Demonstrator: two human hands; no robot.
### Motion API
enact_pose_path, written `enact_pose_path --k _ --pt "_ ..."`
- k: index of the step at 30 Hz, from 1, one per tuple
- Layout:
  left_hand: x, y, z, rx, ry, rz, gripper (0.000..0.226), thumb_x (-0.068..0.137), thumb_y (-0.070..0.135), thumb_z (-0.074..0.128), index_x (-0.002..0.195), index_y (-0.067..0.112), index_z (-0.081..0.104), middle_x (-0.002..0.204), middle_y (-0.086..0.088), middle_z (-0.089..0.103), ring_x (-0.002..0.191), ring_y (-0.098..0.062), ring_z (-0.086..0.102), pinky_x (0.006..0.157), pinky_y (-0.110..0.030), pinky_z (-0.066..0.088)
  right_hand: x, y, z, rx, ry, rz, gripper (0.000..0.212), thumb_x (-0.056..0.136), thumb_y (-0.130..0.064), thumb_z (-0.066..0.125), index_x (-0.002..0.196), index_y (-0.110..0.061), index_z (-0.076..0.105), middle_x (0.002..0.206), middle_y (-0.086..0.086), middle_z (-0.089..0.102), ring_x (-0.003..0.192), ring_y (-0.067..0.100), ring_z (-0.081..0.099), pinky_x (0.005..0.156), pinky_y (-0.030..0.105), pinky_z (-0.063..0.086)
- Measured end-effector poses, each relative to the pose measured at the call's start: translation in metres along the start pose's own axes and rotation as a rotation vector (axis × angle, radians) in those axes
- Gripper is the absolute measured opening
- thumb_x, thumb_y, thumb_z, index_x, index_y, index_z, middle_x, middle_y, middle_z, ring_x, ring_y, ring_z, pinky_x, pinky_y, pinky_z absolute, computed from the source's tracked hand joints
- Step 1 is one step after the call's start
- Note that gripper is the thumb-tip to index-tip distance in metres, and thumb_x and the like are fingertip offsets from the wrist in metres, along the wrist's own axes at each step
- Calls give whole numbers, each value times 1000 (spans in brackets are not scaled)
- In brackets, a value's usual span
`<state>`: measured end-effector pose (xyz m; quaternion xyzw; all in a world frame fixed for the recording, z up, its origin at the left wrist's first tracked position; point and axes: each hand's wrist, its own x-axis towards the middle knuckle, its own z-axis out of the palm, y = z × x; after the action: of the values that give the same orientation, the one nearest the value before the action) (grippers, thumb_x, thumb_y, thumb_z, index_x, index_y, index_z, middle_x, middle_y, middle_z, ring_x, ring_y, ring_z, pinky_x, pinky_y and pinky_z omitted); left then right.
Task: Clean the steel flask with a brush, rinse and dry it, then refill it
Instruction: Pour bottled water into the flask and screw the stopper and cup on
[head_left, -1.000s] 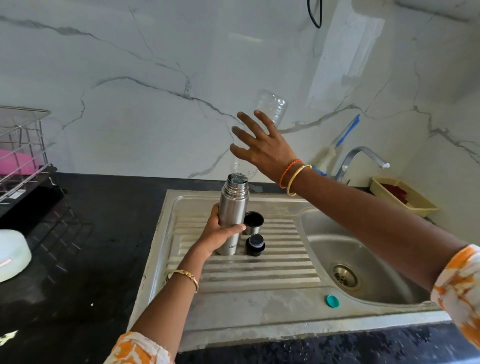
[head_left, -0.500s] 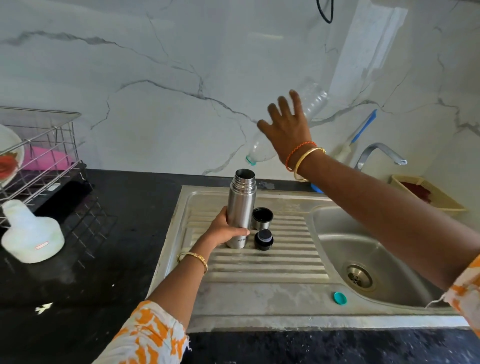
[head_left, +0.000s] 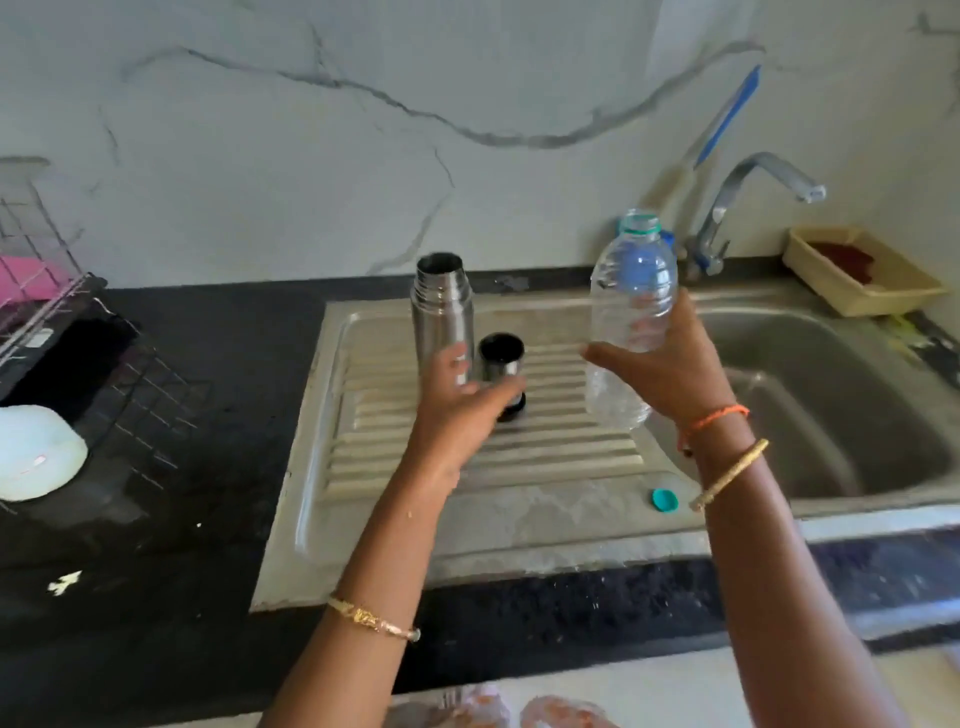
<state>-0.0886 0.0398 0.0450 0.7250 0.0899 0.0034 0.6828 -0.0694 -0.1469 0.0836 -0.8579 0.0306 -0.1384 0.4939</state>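
Observation:
The steel flask (head_left: 442, 312) stands upright with its mouth uncovered on the ribbed drainboard (head_left: 545, 467). Its steel cup lid (head_left: 501, 356) stands just to its right, and the black stopper (head_left: 515, 404) is mostly hidden behind my fingers. My left hand (head_left: 462, 405) is low in front of the flask's base, thumb against the flask, fingers reaching right over the stopper and holding nothing visible. My right hand (head_left: 675, 374) grips a clear plastic bottle (head_left: 631, 306), upright and uncapped, to the right of the flask. The bottle looks nearly empty.
A teal bottle cap (head_left: 665, 500) lies on the sink's front rim. The basin (head_left: 831, 415) and the faucet (head_left: 753, 176) are at the right, with a blue-handled brush (head_left: 727, 114) leaning on the wall. A yellow tray (head_left: 862, 270) sits far right. A dish rack (head_left: 31, 270) and a white object (head_left: 36, 452) are on the left.
My right hand has brought the bottle down from its tilt above the flask to upright on the right. My left hand has loosened from the flask and slid toward the stopper.

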Motion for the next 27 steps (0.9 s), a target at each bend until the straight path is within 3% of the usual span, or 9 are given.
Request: enact_pose_path --k 3,5,9,12,14,18,20,23,27 --pt "-27 6 40 80 -276 93 90 68 39 84 142 24 36 142 6 42 125 -11 48 100 -28 46 -24 33 10 59 -34 55 64 61 -30 87 111 -14 51 99 -3 62 89 15 61 79 26 50" --pt "-36 -1 64 130 -290 179 103 55 54 82 141 23 35 142 5 44 128 -8 47 108 -31 41 -40 44 18 -4 -26 -8 65 63 -40 83 110 -8 52 99 2 61 89 18 60 76 26 48" --pt "-34 -14 95 88 -117 190 84 60 52 78 131 17 48 124 1 63 116 -11 60 102 -40 47 -50 66 22 -93 -79 -128 56 74 -38 61 118 -4 56 110 15 58 102 30 56 87 44 49" --pt "-29 -18 102 152 -97 220 70 67 40 83 125 16 53 114 7 65 108 -5 61 99 -31 48 -47 92 12 -82 -303 -68 91 65 -46 74 140 -8 38 136 12 45 127 28 43 106 44 39" --pt "-26 -20 101 202 -76 228 64 71 31 85 125 19 53 114 9 63 105 1 60 94 -19 47 -47 112 -7 -152 -402 123 103 65 -40 81 147 -14 26 145 11 34 135 25 34 112 37 31" --pt "-23 -28 92 378 -33 294 65 71 36 84 126 23 52 116 10 61 103 -3 58 85 -4 40 -51 151 -34 -320 -285 201 50 79 -13 72 127 -21 58 125 13 52 107 28 58 91 24 41" --pt "-26 -34 91 459 -29 325 67 69 38 84 126 21 53 115 9 60 105 -9 59 88 -13 44 -55 160 -30 -414 -362 209 43 80 -18 71 122 -21 62 117 13 55 97 28 60 83 23 39" --pt "-33 -42 94 558 -36 325 69 66 46 80 124 20 53 116 6 61 106 -13 58 90 -34 48 -60 167 -18 -501 -404 165 36 80 -14 69 116 -19 66 113 16 52 102 34 54 91 29 39" --pt "-35 -46 97 597 -26 316 72 64 48 77 126 20 53 116 2 62 105 -14 58 90 -40 48 -56 168 -19 -544 -391 157 28 81 -7 64 107 -15 71 107 16 57 97 33 57 81 24 38"
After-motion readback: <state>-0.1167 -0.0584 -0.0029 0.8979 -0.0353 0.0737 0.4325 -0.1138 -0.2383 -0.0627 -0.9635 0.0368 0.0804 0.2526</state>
